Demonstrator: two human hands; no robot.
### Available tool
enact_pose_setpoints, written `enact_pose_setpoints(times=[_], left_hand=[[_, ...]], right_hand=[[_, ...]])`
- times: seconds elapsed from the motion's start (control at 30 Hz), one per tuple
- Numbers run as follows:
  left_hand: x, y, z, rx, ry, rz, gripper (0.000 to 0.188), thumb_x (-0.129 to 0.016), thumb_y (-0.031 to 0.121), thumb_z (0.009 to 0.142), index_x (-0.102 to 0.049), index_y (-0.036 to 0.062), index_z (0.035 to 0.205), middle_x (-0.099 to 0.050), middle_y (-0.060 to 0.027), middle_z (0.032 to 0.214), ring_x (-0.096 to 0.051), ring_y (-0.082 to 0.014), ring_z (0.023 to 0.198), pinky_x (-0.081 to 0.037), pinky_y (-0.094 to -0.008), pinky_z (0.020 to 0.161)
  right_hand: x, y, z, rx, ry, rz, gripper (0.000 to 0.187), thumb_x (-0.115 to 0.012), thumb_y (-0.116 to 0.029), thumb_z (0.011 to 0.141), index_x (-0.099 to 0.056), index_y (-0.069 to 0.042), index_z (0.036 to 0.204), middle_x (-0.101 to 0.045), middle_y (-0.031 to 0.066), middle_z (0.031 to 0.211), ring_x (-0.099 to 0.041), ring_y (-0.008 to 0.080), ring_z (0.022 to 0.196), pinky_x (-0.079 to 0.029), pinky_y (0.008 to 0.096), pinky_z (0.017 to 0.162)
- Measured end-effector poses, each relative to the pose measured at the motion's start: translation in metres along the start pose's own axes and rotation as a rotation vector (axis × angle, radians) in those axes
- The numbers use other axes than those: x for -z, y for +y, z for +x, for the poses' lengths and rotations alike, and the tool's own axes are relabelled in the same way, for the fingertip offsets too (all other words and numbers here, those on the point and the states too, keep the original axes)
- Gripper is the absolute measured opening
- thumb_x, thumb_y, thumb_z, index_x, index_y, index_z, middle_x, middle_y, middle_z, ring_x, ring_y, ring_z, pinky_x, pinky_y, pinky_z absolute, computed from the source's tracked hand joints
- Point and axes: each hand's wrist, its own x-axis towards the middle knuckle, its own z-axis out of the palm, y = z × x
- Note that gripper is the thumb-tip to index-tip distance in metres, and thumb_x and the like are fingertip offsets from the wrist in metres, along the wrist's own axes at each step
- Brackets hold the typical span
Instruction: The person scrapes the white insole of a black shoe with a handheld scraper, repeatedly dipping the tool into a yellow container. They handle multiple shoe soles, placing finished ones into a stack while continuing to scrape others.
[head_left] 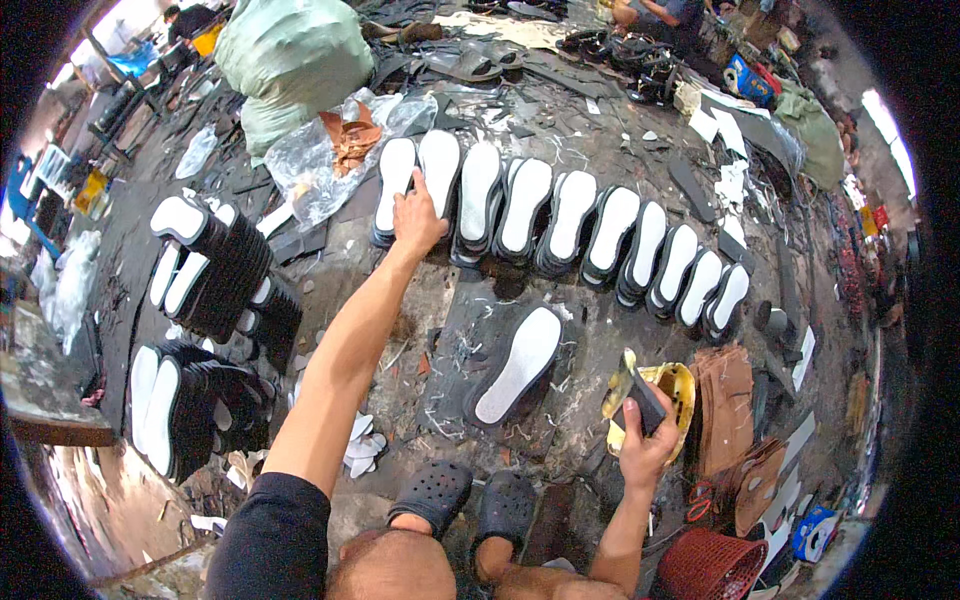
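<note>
A curved row of stacked shoe soles (pixel 527 205), with white tops over dark layers, stretches across the floor in front of me. My left hand (pixel 418 215) reaches to the row's left end, index finger stretched out over the lower part of a white-topped sole (pixel 439 165); it grips nothing. Closer to me, a single sole (pixel 522 365) with a white top lies on a dark mat. My right hand (pixel 648 447) holds a dark flat block (pixel 646 402) over a yellow container (pixel 680 385); what the block is exactly, I cannot make out.
More sole stacks (pixel 200 270) stand at the left. A big pale green sack (pixel 290 70) and clear plastic (pixel 320 185) lie beyond the row. Brown sheets (pixel 722 410) and a red basket (pixel 710 565) are at my right. Scraps litter the floor. Another person (pixel 655 15) sits far off.
</note>
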Motion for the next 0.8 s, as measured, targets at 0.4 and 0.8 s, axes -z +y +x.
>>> enact_pose_setpoints(times=[0.4, 0.8], left_hand=[[-0.018, 0.009, -0.285, -0.457, -0.094, -0.481, 0.036, -0.08, 0.019, 0.077, -0.068, 0.0062, 0.108, -0.062, -0.0164, 0.123, -0.056, -0.037, 0.114, -0.05, -0.0469, 0.094], [-0.035, 0.005, -0.327, -0.433, -0.179, -0.39, 0.039, -0.077, 0.019, 0.079, -0.065, 0.0118, 0.115, -0.055, -0.0155, 0.133, -0.053, -0.0403, 0.116, -0.051, -0.0478, 0.095]], right_hand=[[-0.081, 0.003, 0.092, 0.063, -0.177, 0.058, 0.033, -0.073, -0.008, 0.085, -0.061, 0.002, 0.115, -0.071, 0.0124, 0.103, -0.066, 0.0194, 0.095, -0.051, 0.0334, 0.089], [-0.209, -0.005, 0.034, 0.671, -1.099, -0.627, 0.024, -0.063, -0.017, 0.083, -0.075, -0.028, 0.101, -0.073, 0.0099, 0.086, -0.07, 0.03, 0.087, -0.055, 0.047, 0.074]])
